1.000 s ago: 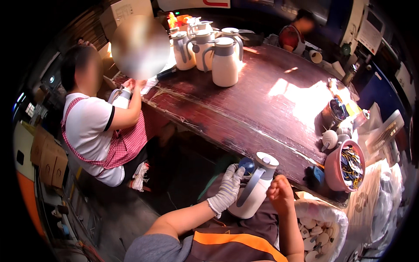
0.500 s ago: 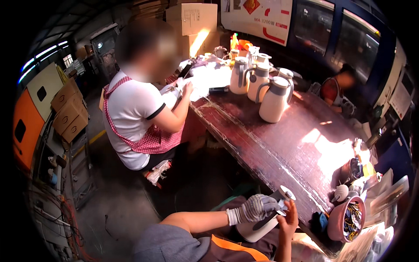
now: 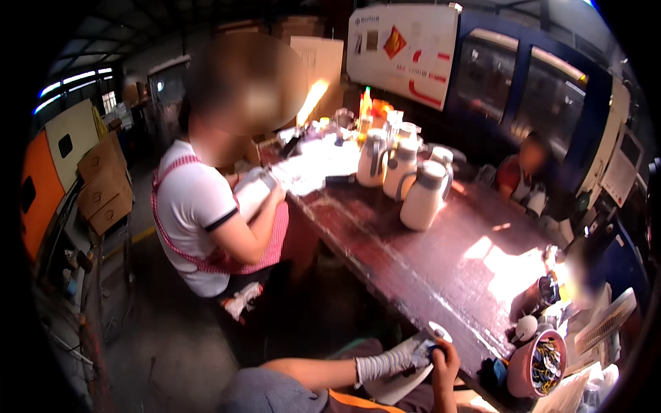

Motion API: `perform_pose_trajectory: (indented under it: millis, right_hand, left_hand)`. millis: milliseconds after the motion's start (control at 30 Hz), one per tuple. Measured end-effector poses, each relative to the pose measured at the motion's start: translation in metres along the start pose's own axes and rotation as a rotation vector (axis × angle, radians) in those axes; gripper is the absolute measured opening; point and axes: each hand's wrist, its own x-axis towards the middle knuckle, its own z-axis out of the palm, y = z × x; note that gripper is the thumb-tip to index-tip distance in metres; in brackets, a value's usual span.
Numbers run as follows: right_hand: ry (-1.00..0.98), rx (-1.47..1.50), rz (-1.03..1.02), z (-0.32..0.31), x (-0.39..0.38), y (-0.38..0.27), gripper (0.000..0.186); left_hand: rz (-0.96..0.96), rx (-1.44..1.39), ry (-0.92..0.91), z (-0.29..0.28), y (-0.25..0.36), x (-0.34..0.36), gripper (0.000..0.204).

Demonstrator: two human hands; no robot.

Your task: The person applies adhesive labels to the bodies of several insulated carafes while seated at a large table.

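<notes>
A white thermal jug point(image 3: 398, 387) lies tilted across my lap below the table's near edge. My left hand point(image 3: 406, 361), in a striped knit glove, is closed around the jug's upper part. At the top end is a pale round lid-like disc point(image 3: 439, 332), beside the fingers of my right hand point(image 3: 446, 361). That bare hand is closed, with thumb and fingers bent together near the jug's top. A small dark bluish bit point(image 3: 433, 350) shows by its fingertips, too small to name. The gloved fingers partly hide the jug's neck.
Several white jugs with grey tops point(image 3: 422, 196) stand on the dark red table point(image 3: 385, 237). A pink bowl point(image 3: 518, 372) of small wired parts sits at the near right corner. Left, a person in a checked apron point(image 3: 206, 227) holds a white jug-like body; another person point(image 3: 513, 168) sits across.
My view has tilted up, so the scene sits lower. My right hand's fingers, more spread before, have closed by the jug's top. The person at left has brought a white body closer to themselves.
</notes>
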Motion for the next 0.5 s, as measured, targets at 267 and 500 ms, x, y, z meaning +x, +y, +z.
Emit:
perform_pose_trajectory:
  millis: [267, 500]
  right_hand:
    - [0.052, 0.167, 0.272, -0.022, -0.043, 0.003, 0.010]
    - [-0.127, 0.246, 0.325, -0.001, -0.061, -0.006, 0.035]
  left_hand:
    - [-0.328, 0.420, 0.071, -0.039, 0.063, -0.021, 0.034]
    - [-0.273, 0.784, 0.034, -0.020, 0.083, -0.015, 0.041]
